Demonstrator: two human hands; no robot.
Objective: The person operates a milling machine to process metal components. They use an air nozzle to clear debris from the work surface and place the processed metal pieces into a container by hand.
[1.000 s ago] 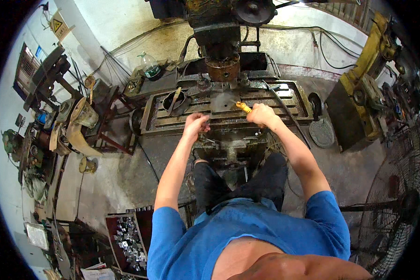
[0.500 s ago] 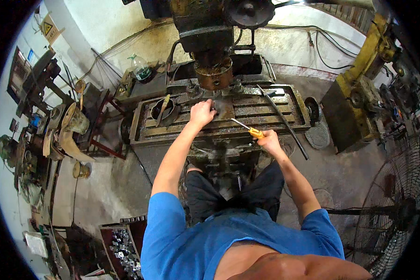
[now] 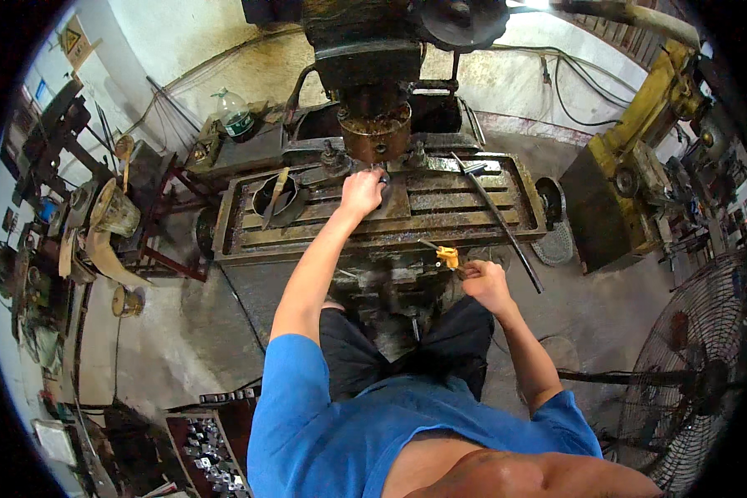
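Observation:
My left hand point(image 3: 363, 192) is closed at the middle of the slotted machine table point(image 3: 307, 235), just below the round cutter head point(image 3: 376, 133). Its fingers press on a small dark piece point(image 3: 384, 178), mostly hidden by them. In front of the table's near edge, my right hand point(image 3: 487, 285) is closed around the end of a yellow-handled screwdriver point(image 3: 447, 256). The shaft points left and away from me. On the table's left part stands a dark pot point(image 3: 289, 207) with a flat wooden-handled brush or stick point(image 3: 275, 197) across it.
A long metal bar point(image 3: 506, 228) slants over the table's right side and past its front edge. A clear bottle point(image 3: 234, 116) stands behind at left. A fan point(image 3: 681, 373) is at the right, a yellow machine point(image 3: 610, 195) beyond it. A box of small metal parts point(image 3: 212, 452) sits at lower left.
My right hand has drawn slightly down toward me, and the screwdriver has dropped away from the table top, looking shorter now. The left hand stays at nearly the same spot under the cutter head.

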